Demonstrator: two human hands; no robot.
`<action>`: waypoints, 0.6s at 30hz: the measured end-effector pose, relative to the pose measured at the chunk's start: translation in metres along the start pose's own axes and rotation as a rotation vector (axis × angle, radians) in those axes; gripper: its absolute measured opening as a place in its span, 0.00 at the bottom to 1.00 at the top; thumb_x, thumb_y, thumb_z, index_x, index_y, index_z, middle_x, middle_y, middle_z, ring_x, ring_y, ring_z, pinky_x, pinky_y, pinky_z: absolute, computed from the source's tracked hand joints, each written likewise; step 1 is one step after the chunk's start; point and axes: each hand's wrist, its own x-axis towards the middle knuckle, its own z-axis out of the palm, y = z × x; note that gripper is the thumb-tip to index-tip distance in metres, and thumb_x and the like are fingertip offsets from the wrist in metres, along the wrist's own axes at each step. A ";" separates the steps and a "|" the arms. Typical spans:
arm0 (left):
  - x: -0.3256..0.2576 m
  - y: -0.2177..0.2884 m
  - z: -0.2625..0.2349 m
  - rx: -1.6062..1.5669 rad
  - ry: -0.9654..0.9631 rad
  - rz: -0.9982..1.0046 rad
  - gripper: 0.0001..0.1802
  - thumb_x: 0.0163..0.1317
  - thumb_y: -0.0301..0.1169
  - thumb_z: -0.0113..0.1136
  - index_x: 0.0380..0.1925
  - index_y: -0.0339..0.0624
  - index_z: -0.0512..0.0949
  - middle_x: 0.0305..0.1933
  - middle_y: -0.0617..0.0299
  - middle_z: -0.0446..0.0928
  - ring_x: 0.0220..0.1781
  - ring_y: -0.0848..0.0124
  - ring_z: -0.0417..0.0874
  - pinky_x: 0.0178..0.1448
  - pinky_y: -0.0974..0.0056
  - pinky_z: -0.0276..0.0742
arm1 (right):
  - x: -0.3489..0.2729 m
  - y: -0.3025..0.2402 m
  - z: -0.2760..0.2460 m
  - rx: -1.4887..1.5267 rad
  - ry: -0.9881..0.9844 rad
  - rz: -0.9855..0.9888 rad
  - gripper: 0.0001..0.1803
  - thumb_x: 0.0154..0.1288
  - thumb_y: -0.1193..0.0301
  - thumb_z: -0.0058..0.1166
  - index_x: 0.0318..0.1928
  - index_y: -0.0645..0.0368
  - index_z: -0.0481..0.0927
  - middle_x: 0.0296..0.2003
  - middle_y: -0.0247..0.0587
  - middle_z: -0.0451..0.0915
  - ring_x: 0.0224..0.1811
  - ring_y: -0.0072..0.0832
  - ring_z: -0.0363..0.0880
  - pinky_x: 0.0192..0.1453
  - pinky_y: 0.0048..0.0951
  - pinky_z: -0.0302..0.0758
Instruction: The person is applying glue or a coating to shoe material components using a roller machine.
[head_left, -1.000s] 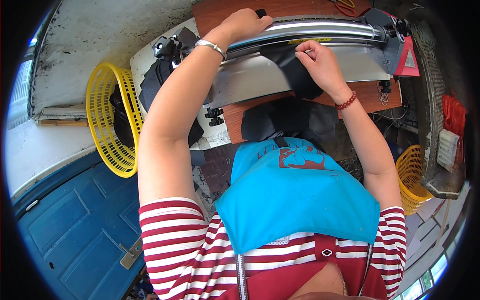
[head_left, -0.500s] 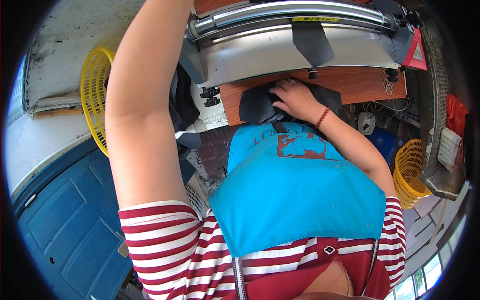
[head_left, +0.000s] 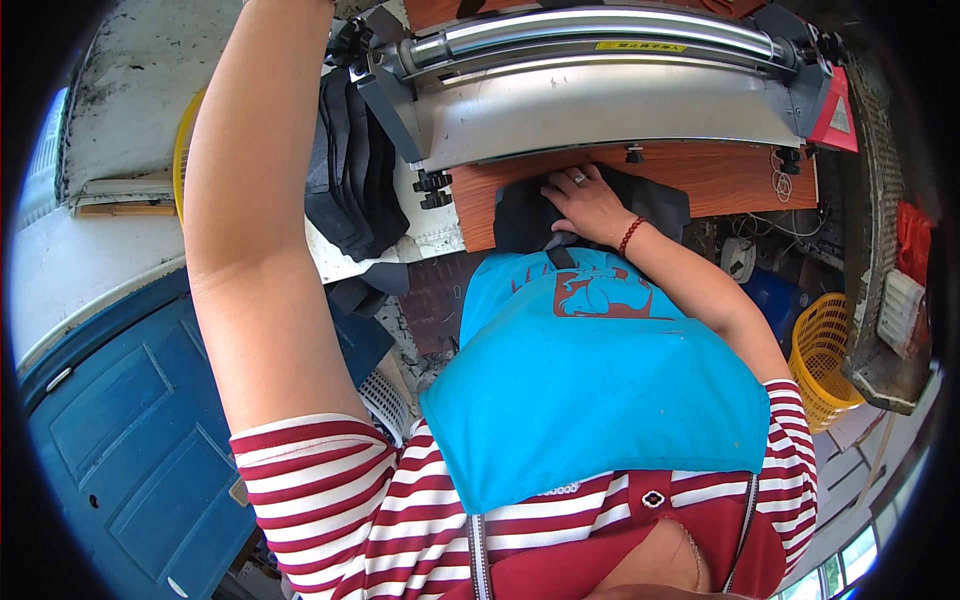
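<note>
My right hand lies on a pile of dark, flat sheet pieces on the wooden board, close against my blue apron. Its fingers are stretched out and slightly bent, the thumb apart, beside a curled grey edge; whether it pinches that edge is hidden. My left arm reaches up past the machine's left end, and the hand lies beyond the top edge. Ahead of me stands a roller machine with a shiny metal roller and a bare sloping metal plate.
More dark pieces lie overlapping on the white surface left of the machine. A yellow basket is half behind my left arm; another yellow basket stands low at right. Black knobs jut from the machine. A blue door is at lower left.
The dark piece that lay on the metal plate under the roller is gone from there. My left arm has swung left, uncovering the dark pieces beside the machine. My right hand stays on the pile.
</note>
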 end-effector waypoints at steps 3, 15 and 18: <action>-0.007 -0.003 0.006 -0.028 0.012 0.034 0.18 0.65 0.21 0.53 0.56 0.34 0.74 0.42 0.49 0.78 0.31 0.67 0.79 0.25 0.62 0.78 | -0.001 0.008 0.010 0.106 0.025 0.025 0.22 0.55 0.57 0.70 0.46 0.54 0.84 0.51 0.41 0.77 0.60 0.40 0.74 0.66 0.46 0.67; -0.029 -0.071 0.050 0.623 0.015 0.621 0.14 0.60 0.22 0.53 0.36 0.41 0.89 0.40 0.43 0.85 0.46 0.45 0.86 0.54 0.49 0.81 | 0.002 0.004 -0.122 0.790 0.477 0.324 0.14 0.66 0.77 0.63 0.50 0.60 0.77 0.34 0.37 0.84 0.35 0.25 0.83 0.41 0.28 0.79; -0.044 -0.104 0.080 0.703 -0.294 0.687 0.11 0.61 0.25 0.57 0.36 0.37 0.89 0.41 0.44 0.86 0.43 0.49 0.87 0.52 0.51 0.82 | -0.003 0.017 -0.163 1.075 0.435 0.656 0.14 0.71 0.77 0.59 0.54 0.62 0.73 0.36 0.37 0.86 0.34 0.14 0.80 0.40 0.20 0.77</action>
